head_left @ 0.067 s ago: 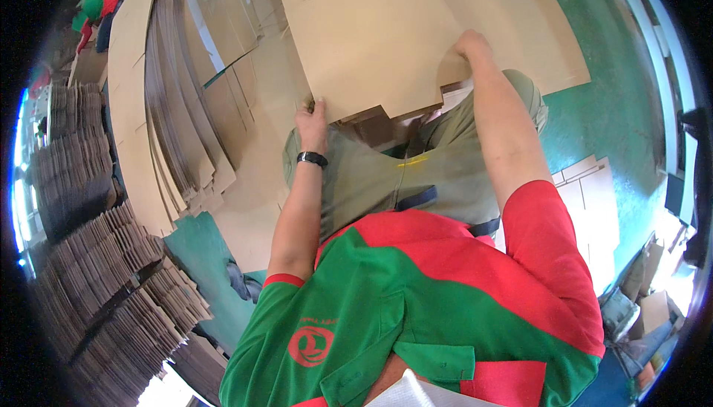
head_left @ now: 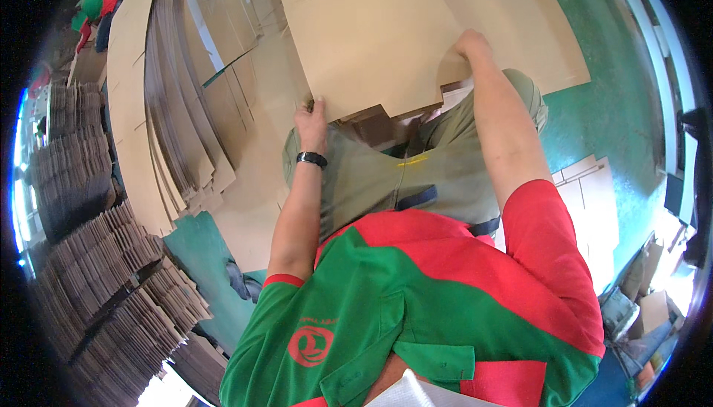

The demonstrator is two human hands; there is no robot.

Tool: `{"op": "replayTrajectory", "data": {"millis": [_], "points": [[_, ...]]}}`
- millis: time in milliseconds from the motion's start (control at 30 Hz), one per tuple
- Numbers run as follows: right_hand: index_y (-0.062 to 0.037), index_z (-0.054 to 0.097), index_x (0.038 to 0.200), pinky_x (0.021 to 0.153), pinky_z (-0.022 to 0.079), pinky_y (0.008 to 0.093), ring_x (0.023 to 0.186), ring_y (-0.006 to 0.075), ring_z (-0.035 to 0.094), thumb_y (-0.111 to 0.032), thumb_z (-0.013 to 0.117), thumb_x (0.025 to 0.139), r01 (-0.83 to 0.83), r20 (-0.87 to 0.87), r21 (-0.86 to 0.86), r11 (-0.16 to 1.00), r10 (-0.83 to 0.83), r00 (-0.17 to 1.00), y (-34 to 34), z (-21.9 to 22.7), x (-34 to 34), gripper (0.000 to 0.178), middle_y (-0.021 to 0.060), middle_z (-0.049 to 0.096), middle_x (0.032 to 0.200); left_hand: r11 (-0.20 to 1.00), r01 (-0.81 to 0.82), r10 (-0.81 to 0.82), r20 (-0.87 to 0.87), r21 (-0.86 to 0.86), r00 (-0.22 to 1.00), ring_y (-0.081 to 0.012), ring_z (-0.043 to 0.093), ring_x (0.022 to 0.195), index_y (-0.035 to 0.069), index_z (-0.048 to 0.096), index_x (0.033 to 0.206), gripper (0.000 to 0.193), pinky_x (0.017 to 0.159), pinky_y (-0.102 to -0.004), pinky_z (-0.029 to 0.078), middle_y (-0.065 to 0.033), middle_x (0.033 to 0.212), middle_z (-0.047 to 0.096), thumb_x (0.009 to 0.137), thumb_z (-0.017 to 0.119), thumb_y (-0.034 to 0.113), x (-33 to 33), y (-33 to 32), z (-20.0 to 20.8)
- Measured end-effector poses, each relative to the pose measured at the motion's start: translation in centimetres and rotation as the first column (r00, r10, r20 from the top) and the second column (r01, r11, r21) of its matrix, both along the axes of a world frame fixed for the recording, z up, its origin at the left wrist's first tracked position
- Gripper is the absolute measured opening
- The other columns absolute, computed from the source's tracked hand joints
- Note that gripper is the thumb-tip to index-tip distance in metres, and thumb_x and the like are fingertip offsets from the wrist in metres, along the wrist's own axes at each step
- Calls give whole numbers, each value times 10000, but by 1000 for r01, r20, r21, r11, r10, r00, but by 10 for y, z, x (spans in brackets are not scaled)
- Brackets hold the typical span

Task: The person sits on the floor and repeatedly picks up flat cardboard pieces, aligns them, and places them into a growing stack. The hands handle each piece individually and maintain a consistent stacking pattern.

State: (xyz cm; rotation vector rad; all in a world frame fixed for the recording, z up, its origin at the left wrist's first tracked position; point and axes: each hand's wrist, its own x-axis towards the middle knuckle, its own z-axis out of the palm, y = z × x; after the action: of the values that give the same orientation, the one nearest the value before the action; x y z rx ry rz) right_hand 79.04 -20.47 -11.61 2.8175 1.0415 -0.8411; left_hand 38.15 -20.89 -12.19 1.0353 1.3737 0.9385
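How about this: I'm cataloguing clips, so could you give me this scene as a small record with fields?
Sheet: brown cardboard with slits, lying just beyond the lap
Left hand: curled at the sheet's left edge, near its corner; grip unclear
Right hand: curled on the cardboard further right; grip unclear
Left wrist: black band
Left side: fanned stack of cardboard, with upright bundles farther left
Floor: green
Other person: upper left, in red and green
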Motion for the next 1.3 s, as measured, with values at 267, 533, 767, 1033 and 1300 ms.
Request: {"op": "replayTrajectory", "data": {"millis": [267, 533, 767, 1033, 1300], "points": [[-74, 664, 1185, 969, 490, 453, 1218, 319, 563, -100, 632, 797, -19, -34, -107, 994, 16, 999, 4, 3, 3, 391, 149, 579, 1322, 999, 4, -5, 8, 45, 1000, -123, 579, 853, -21, 606, 981, 161, 776, -282, 469, -65, 954, 654, 926, 620, 129, 2, -1, 15], [-90, 640, 1224, 982, 476, 469, 1242, 317, 543, -190, 646, 833, -25, -6, -92, 995, 24, 1000, 6, -14, 7, 404, 150, 581, 1319, 995, 5, -8, 25, 98, 1000, -112, 567, 854, -12, 614, 993, 149, 785, -277, 463, -58, 940, 648, 931, 617, 123, 5, -4, 23], [3, 628, 1183, 934, 488, 437, 1163, 336, 583, -400, 654, 839, -2, 91, 264, 965, -23, 996, 9, 40, 12, 531, 243, 591, 1251, 999, -31, 36, 155, -35, 987, -174, 587, 1003, -65, 538, 1209, 351, 869, -297, 478, -104, 1153, 626, 938, 612, 145, -9, 3, 22], [-48, 698, 1086, 909, 500, 416, 1029, 338, 648, -409, 662, 810, -193, 348, 573, 797, -24, 937, 19, 255, 67, 456, 188, 685, 1077, 930, 337, -204, 556, -147, 806, -185, 610, 1082, 49, 472, 1295, 366, 908, -346, 513, -82, 1199, 618, 970, 583, 174, 46, -29, 80], [-19, 685, 1095, 820, 505, 365, 863, 277, 680, -365, 661, 816, -542, 635, 520, 660, 126, 762, -110, 495, 91, 445, 162, 710, 964, 820, 538, -149, 834, -197, 532, -292, 610, 1084, 88, 415, 1309, 459, 935, -434, 508, -158, 1196, 602, 1012, 434, 437, 111, 3, 78]]}}
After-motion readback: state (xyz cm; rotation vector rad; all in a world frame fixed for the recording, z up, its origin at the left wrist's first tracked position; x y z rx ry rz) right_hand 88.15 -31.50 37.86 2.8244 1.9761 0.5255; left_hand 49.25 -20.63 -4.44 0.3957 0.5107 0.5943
